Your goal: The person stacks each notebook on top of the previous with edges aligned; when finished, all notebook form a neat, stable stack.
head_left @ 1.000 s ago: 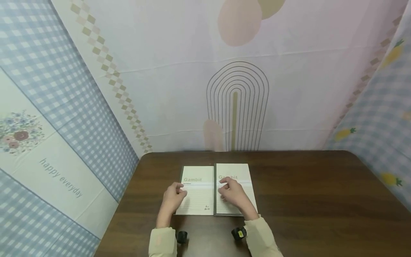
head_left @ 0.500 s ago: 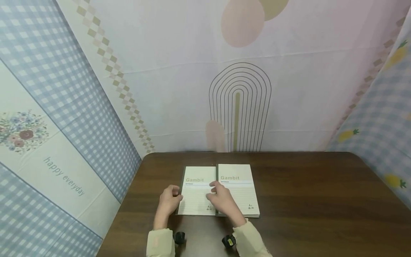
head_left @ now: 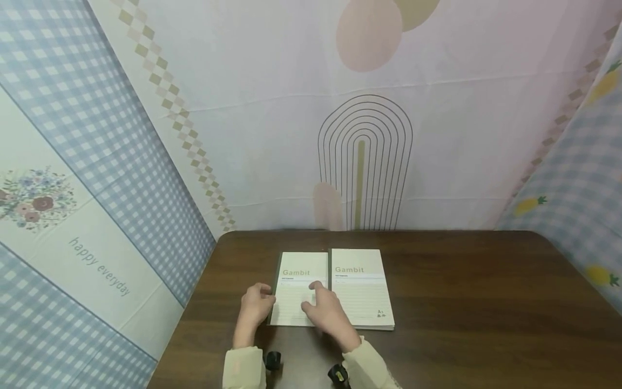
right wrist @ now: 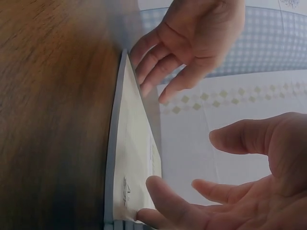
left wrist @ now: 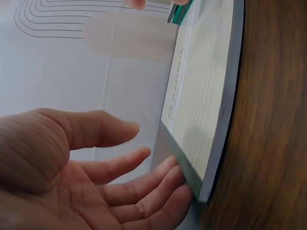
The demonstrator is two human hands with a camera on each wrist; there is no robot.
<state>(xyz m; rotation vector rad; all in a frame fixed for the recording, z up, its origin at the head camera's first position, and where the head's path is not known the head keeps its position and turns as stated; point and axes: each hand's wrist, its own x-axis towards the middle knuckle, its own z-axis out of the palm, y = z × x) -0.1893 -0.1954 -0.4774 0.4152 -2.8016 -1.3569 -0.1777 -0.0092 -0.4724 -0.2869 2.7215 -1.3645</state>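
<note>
Two cream "Gambit" notebook covers lie side by side in the head view. My left hand (head_left: pixel 255 305) is at the left edge of the left notebook (head_left: pixel 286 310), its thumb raised. In the left wrist view, the fingertips (left wrist: pixel 175 179) touch that notebook's dark green spine (left wrist: pixel 184 160). My right hand (head_left: pixel 328 313) is over the left notebook's right part, thumb and fingers spread apart. The right wrist view shows its fingertips near the cover's lower end (right wrist: pixel 127 191). The right notebook (head_left: pixel 362 297) tops a thicker stack, whose spines (right wrist: pixel 127 224) show at the bottom there.
The notebooks lie on a dark brown wooden table (head_left: pixel 461 302). A patterned cloth (head_left: pixel 267 135) hangs behind its far edge, with blue checked cloth (head_left: pixel 146 156) at the left. Black wrist cameras (head_left: pixel 273 360) sit by both cream sleeves (head_left: pixel 244 367).
My right hand has moved left, from over the right notebook to over the left one. The left hand has shifted slightly along the left notebook's edge. The view has swung slightly left.
</note>
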